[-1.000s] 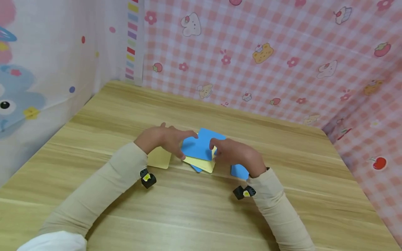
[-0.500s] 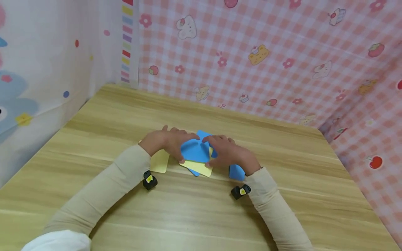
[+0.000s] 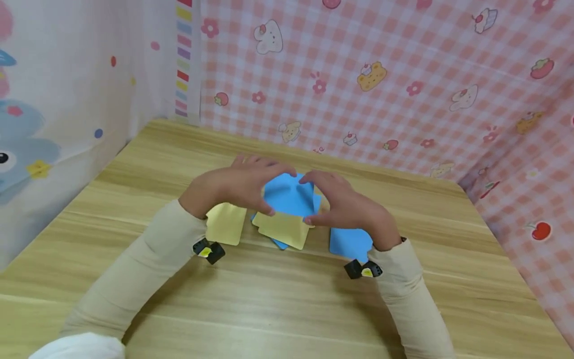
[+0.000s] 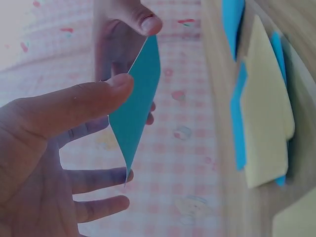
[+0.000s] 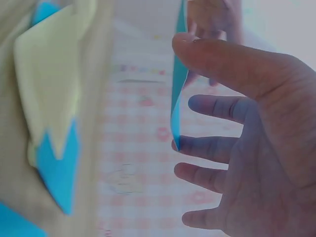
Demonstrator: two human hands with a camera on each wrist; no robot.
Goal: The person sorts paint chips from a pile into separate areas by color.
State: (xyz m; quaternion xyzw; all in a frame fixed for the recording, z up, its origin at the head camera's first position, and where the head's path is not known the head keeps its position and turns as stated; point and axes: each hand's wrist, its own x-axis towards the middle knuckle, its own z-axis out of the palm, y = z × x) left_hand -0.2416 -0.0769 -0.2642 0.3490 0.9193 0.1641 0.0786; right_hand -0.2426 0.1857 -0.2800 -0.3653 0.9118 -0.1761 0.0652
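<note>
A blue card (image 3: 289,194) is up off the table, held between both hands and slightly bent. My left hand (image 3: 235,182) pinches its left side, with the thumb on the near face in the left wrist view and the other fingers spread behind. On the opposite side, my right hand (image 3: 347,207) holds the card by thumb and fingertips; the right wrist view has the card (image 5: 177,89) nearly edge-on. Beneath lies a loose pile of overlapping yellow and blue cards, a yellow card (image 3: 282,229) on top.
To the left of the pile lies a yellow card (image 3: 226,224), partly under the left hand. A blue card (image 3: 350,243) lies to the right, near the right wrist. The wooden table (image 3: 269,304) meets a pink checked cloth (image 3: 341,65) at the back.
Both hands have come up from the pile with the blue card between them. More of the yellow card on the pile shows now, and the right hand has shifted rightward since half a second ago.
</note>
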